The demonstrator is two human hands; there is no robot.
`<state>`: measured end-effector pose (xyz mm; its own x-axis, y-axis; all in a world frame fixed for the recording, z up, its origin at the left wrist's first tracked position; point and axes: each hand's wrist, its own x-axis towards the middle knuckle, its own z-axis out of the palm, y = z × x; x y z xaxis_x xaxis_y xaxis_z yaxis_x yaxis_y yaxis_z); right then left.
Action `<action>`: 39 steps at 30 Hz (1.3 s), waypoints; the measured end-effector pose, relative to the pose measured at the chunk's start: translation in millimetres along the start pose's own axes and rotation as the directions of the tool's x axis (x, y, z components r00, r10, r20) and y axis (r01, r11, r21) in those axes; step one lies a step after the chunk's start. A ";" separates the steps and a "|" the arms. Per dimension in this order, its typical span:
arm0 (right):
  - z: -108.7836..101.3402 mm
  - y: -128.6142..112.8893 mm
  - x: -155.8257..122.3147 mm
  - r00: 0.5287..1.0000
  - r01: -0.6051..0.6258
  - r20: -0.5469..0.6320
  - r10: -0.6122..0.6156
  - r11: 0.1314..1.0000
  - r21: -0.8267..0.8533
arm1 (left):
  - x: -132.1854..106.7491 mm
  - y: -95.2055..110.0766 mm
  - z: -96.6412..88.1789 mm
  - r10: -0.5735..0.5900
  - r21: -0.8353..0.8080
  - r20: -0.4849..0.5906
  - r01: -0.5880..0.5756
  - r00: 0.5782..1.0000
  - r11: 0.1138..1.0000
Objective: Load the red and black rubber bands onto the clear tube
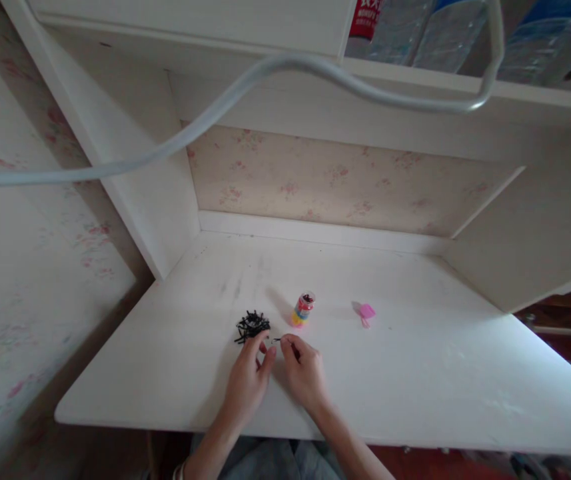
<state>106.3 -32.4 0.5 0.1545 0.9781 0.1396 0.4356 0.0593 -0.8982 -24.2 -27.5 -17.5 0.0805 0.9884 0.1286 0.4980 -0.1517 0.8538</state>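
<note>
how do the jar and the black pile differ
The jar is one upright piece, while the black pile is many thin pieces lying loose. The jar shows bands of several colours; the black pile looks black throughout. The jar stands taller, whereas the black pile spreads low and wide. Both rest on the white desk.

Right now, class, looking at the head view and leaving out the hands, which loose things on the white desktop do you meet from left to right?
Pile of thin black pieces → small multicoloured jar → small pink piece.
</note>
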 end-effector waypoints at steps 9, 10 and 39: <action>-5.7 1.3 -6.6 0.997 0.057 0.054 -0.056 0.998 -0.006 | -1.6 0.2 -2.9 0.073 -0.029 -0.022 -0.074 0.997 0.997; -6.5 1.6 -7.0 0.997 0.060 0.057 -0.060 0.998 -0.013 | -2.1 0.0 -3.2 0.078 -0.030 -0.023 -0.079 0.997 0.996; -68.1 -21.2 35.0 0.916 0.101 -0.348 -0.199 0.954 -0.282 | -8.0 2.5 -9.1 0.046 -0.032 -0.036 -0.047 0.998 0.998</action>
<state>162.8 -13.0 52.9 0.3629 0.8150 0.4518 0.6811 0.0989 -0.7255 -31.5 -35.8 -11.9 0.0726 0.9800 0.1855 0.4662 -0.1977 0.8623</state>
